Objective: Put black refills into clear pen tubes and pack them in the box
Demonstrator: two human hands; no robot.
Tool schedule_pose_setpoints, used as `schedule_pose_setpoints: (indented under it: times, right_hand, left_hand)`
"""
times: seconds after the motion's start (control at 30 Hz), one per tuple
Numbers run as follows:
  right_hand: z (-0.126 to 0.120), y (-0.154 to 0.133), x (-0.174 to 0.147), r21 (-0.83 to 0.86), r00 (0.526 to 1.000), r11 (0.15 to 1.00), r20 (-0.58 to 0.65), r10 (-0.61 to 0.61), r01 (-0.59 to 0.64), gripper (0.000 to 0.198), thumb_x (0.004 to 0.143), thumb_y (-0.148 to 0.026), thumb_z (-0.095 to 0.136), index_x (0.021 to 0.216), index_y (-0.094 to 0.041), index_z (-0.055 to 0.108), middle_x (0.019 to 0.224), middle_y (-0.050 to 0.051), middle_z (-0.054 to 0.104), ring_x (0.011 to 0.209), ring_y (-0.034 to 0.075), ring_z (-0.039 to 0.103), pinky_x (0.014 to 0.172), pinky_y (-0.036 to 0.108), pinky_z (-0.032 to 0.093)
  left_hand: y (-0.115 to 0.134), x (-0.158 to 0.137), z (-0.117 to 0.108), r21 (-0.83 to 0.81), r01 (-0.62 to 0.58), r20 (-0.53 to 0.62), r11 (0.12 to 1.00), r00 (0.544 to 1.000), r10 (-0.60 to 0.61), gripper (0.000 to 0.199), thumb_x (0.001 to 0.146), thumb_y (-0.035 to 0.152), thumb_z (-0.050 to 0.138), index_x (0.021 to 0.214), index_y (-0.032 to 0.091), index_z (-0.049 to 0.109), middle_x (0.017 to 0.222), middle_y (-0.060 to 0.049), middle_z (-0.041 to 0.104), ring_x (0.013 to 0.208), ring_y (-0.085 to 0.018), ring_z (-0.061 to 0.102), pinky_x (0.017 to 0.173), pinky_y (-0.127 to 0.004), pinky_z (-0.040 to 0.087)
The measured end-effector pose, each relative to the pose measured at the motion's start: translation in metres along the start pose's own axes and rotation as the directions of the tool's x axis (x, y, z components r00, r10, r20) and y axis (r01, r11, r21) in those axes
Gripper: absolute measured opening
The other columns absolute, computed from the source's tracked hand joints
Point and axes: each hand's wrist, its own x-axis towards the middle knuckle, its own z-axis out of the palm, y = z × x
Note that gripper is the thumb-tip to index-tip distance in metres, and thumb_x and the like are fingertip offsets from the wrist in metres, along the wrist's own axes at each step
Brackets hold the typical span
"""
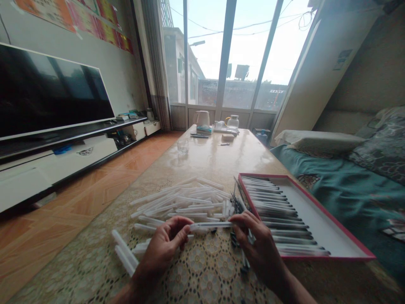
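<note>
My left hand (171, 236) pinches the left end of a slim translucent white pen barrel (210, 225) between thumb and fingers. The barrel lies level, and my right hand (253, 234) grips around its other end. Behind both hands spreads a loose pile of similar white barrels (183, 198), with two more (125, 253) by my left wrist. Small black pieces and thin dark rods (236, 202) cluster beside my right hand, partly hidden by it. On the right, a red-rimmed shallow box (332, 249) holds a row of pens (278, 211) with dark insides.
The long table (215, 160) has a patterned lace-like cover. A clear glass (182, 147), a kettle (201, 120) and a glass jug (233, 122) stand farther back. A sofa (341, 169) borders the right side; a television (53, 90) is at left.
</note>
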Motion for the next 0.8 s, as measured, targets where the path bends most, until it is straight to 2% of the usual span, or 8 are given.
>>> schedule_pose_setpoints:
  times: [0.3, 0.4, 0.5, 0.6, 0.7, 0.8]
  right_hand:
    - [-0.004, 0.001, 0.001, 0.008, 0.994, 0.998, 0.092, -0.057, 0.057, 0.017, 0.09, -0.017, 0.041, 0.097, -0.021, 0.056, 0.082, 0.001, 0.054, 0.072, 0.012, 0.053, 0.065, 0.022, 0.04]
    - [-0.001, 0.002, -0.001, -0.18, 0.976, 0.974, 0.19, -0.104, 0.139, 0.013, 0.089, -0.019, 0.046, 0.096, -0.023, 0.057, 0.08, 0.0, 0.057, 0.071, 0.014, 0.053, 0.065, 0.025, 0.038]
    - [0.005, -0.002, -0.004, -0.426, 0.944, 0.864, 0.295, -0.146, 0.267, 0.008, 0.087, -0.021, 0.05, 0.091, -0.023, 0.057, 0.073, -0.001, 0.058, 0.064, 0.016, 0.052, 0.06, 0.028, 0.032]
    - [0.012, -0.008, -0.007, -0.519, 0.923, 0.79, 0.356, -0.147, 0.326, 0.01, 0.089, -0.018, 0.047, 0.091, -0.023, 0.055, 0.071, -0.002, 0.058, 0.062, 0.016, 0.052, 0.055, 0.028, 0.026]
    - [0.015, -0.009, -0.01, -0.512, 0.92, 0.8, 0.373, -0.123, 0.314, 0.012, 0.088, -0.015, 0.044, 0.087, -0.022, 0.054, 0.071, -0.002, 0.058, 0.061, 0.015, 0.053, 0.052, 0.028, 0.022]
    - [0.013, -0.009, -0.01, -0.451, 0.918, 0.863, 0.395, -0.033, 0.225, 0.013, 0.087, -0.016, 0.045, 0.079, -0.02, 0.053, 0.067, -0.002, 0.058, 0.056, 0.012, 0.051, 0.049, 0.026, 0.02]
  left_hand:
    - [-0.007, -0.001, 0.002, -0.12, 0.019, 0.013, 0.993, 1.0, -0.018, 0.023, 0.066, 0.036, 0.07, 0.075, 0.016, 0.064, 0.051, 0.006, 0.051, 0.043, -0.005, 0.038, 0.042, -0.017, 0.028]
    - [-0.01, -0.001, 0.005, -0.198, 0.045, 0.021, 0.979, 0.999, -0.041, 0.024, 0.066, 0.036, 0.071, 0.073, 0.016, 0.061, 0.052, 0.006, 0.052, 0.042, -0.005, 0.04, 0.04, -0.016, 0.029]
    - [-0.013, -0.003, 0.011, -0.214, 0.023, 0.046, 0.977, 0.999, -0.014, 0.026, 0.064, 0.036, 0.073, 0.074, 0.015, 0.062, 0.053, 0.004, 0.056, 0.043, -0.007, 0.046, 0.04, -0.018, 0.034]
    - [-0.015, -0.004, 0.015, -0.218, 0.047, 0.09, 0.975, 0.996, -0.028, 0.026, 0.064, 0.035, 0.073, 0.078, 0.015, 0.063, 0.055, 0.002, 0.059, 0.045, -0.009, 0.051, 0.04, -0.02, 0.038]
    - [-0.016, -0.005, 0.015, -0.209, 0.062, 0.125, 0.976, 0.991, -0.036, 0.025, 0.065, 0.033, 0.073, 0.078, 0.015, 0.064, 0.056, 0.002, 0.06, 0.046, -0.01, 0.052, 0.041, -0.02, 0.04]
    - [-0.017, -0.007, 0.015, -0.188, 0.013, 0.121, 0.982, 0.993, 0.01, 0.022, 0.067, 0.032, 0.072, 0.079, 0.014, 0.064, 0.054, 0.002, 0.06, 0.044, -0.009, 0.051, 0.041, -0.019, 0.039]
